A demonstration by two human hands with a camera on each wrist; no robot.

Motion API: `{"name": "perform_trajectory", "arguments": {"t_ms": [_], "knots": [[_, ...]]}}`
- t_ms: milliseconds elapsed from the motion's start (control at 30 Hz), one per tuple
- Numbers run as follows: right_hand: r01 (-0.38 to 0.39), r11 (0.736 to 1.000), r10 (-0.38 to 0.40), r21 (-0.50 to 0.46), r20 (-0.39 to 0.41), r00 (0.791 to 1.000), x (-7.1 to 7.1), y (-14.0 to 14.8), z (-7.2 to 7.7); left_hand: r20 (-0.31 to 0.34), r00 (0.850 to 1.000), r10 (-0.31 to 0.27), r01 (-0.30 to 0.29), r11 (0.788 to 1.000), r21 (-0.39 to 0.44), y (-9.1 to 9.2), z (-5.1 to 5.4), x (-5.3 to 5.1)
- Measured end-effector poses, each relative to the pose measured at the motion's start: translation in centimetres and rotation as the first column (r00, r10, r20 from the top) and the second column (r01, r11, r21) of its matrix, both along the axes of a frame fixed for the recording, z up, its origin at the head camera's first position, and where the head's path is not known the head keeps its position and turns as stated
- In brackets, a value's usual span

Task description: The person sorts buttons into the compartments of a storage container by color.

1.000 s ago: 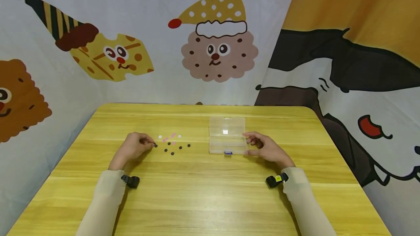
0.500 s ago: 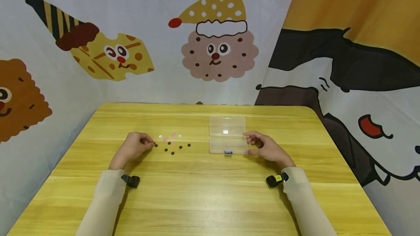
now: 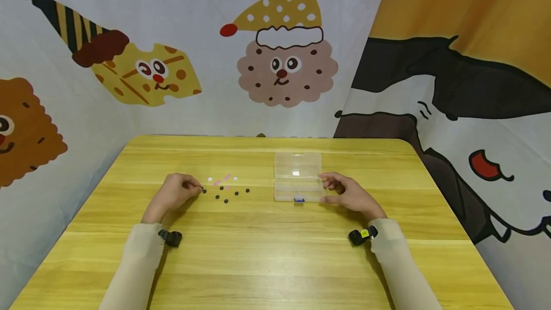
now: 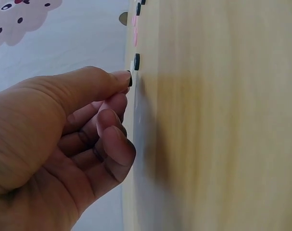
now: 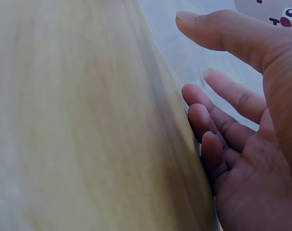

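Note:
My left hand (image 3: 174,191) pinches a small black button (image 4: 130,78) between thumb and forefinger, just above the table. Right beside those fingertips lies another black button (image 3: 204,191). Several more black buttons (image 3: 225,201) are scattered to the right, with pink pieces (image 3: 227,176) and two white buttons (image 3: 235,178) behind them. A clear plastic box (image 3: 286,195) stands with its lid (image 3: 298,164) raised at the back and a blue latch (image 3: 299,200) in front. My right hand (image 3: 350,195) is at the box's right side, thumb and forefinger spread apart; the wrist view leaves firm contact unclear.
The wooden table (image 3: 267,252) has rounded back corners. Behind it hangs a white cloth (image 3: 172,8) printed with cartoon biscuits, and a darker patterned part (image 3: 495,85) is at the right. Each sleeve cuff carries a small black camera (image 3: 172,238).

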State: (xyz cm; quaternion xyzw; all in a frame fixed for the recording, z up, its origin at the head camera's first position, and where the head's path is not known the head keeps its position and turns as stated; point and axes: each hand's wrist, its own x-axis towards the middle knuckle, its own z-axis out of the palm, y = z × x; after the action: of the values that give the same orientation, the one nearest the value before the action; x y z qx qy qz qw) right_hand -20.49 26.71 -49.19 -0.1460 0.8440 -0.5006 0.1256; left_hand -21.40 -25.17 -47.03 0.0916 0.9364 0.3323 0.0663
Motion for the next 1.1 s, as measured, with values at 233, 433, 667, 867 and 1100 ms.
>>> {"name": "perform_trajectory", "arguments": {"t_ms": [233, 433, 667, 867, 1100], "knots": [[0.004, 1.000, -0.004, 0.000, 0.001, 1.000, 0.0, 0.0, -0.3, -0.009, 1.000, 0.006, -0.006, 1.000, 0.005, -0.2, 0.2, 0.3], [0.002, 1.000, -0.002, 0.003, 0.007, 1.000, -0.1, 0.0, -0.5, -0.029, 1.000, 0.004, -0.005, 1.000, -0.008, -0.5, 0.4, 0.5], [0.010, 1.000, -0.010, -0.004, 0.006, 1.000, -0.3, 0.0, -0.4, -0.026, 1.000, 0.005, -0.005, 1.000, -0.006, -0.7, 0.7, 0.4], [0.007, 1.000, -0.007, -0.005, 0.005, 1.000, -0.4, 0.2, -0.6, 0.008, 1.000, -0.003, 0.003, 1.000, -0.015, -1.3, 0.9, 0.4], [0.002, 1.000, -0.001, -0.013, 0.016, 1.000, -0.3, 0.1, -0.2, 0.032, 0.999, -0.018, 0.020, 0.998, -0.056, -1.8, 0.7, 0.7]]}}
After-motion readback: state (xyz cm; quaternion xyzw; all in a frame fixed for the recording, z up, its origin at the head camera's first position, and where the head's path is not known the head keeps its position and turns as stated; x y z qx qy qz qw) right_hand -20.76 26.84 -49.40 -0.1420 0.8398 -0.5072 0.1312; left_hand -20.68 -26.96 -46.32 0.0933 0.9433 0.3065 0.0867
